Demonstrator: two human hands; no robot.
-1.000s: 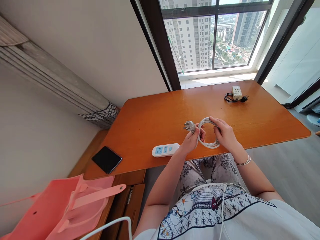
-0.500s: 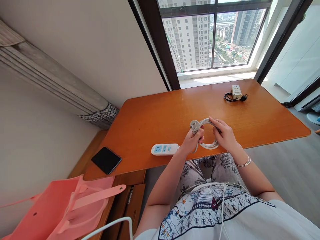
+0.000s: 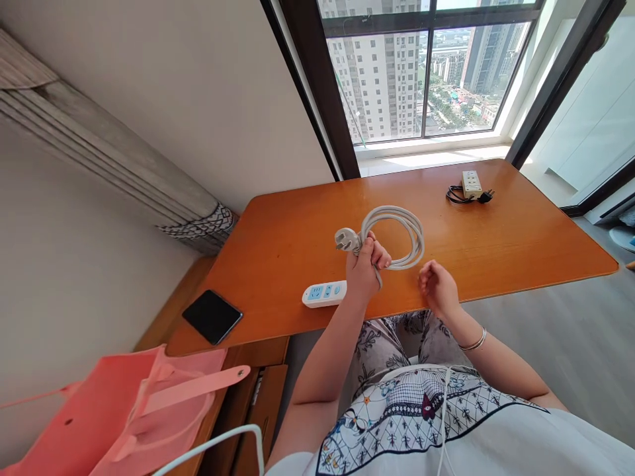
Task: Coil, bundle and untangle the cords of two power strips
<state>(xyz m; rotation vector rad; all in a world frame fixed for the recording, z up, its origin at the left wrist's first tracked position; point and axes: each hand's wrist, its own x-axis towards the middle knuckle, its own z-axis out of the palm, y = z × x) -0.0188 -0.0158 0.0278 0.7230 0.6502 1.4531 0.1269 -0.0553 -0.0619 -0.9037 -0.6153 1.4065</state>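
A coiled white cable is gripped in my left hand, held above the brown table. Its white plug sticks out to the left of my fingers. The white power strip with blue sockets lies on the table, its right end hidden behind my left hand and wrist. My right hand is off the coil, to its lower right near the table's front edge. Its fingers are curled loosely together, with nothing seen in them.
A black tablet lies at the left of the table. At the back right sits a small cream socket block with a black cord and plug. A pink bag is at the lower left, below a window wall.
My right hand has let go of the coil and drawn back toward me. My left hand has moved left with the coil, which now spreads wider and sits further forward.
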